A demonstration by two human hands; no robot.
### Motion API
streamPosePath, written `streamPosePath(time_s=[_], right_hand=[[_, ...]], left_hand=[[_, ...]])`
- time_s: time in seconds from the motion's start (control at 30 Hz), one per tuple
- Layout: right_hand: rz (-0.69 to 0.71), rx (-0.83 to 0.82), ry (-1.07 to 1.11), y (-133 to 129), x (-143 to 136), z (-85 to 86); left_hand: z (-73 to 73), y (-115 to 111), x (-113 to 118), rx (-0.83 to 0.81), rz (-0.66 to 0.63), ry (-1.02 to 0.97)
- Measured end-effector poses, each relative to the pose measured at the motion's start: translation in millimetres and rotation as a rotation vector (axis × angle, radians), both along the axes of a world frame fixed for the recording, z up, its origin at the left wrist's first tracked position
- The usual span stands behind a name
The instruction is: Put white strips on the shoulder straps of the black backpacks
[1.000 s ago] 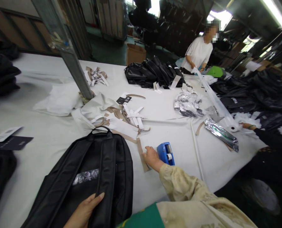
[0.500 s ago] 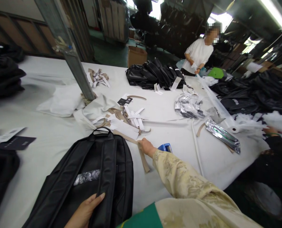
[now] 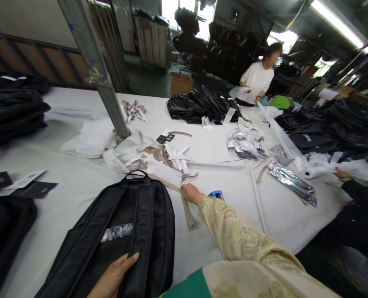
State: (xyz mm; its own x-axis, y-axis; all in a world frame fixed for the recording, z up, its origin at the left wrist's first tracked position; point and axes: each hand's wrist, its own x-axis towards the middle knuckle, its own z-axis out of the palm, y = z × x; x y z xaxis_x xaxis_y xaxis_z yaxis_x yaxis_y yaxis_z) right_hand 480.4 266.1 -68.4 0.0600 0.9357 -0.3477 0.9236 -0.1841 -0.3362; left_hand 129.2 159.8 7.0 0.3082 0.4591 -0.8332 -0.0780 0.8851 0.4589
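A black backpack lies in front of me with its shoulder straps facing up and its top loop pointing away. My left hand is closed on the lower part of the right-hand shoulder strap, thumb on top; the other fingers are mostly hidden. Clear wrap covers a small band across the back panel. Beyond the bag's upper right side, my right hand pinches a brown paper strip whose end hangs toward me. A blue tape dispenser sits just right of that hand, partly behind my sleeve.
A pile of brown and white paper strips lies beyond the backpack, beside a metal post. Black bags are stacked left and at the back. A plastic-wrapped item lies right. A person in white stands across the table.
The view has tilted up and turned slightly left, so the scene sits lower and further right. Both hands keep their hold. The far person's arms have shifted apart.
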Motion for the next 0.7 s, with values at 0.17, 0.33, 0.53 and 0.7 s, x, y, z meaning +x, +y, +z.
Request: streamPosePath(time_s=[0.17,0.33,0.53,0.7], right_hand=[[-0.018,0.032,0.023,-12,-6,-0.7],[-0.119,0.019,0.050,-4,-10,-4.0],[-0.290,0.064,0.161,6,-17,7.1],[-0.414,0.244,0.391,-5,-16,33.6]], left_hand=[[-4.1,-3,0,0.038,0.007,0.004],[-7.0,-6,3,0.092,0.040,0.032],[-10.3,-7,2,0.127,0.043,0.006],[-4.4,-4,1,0.128,0.005,0.000]])
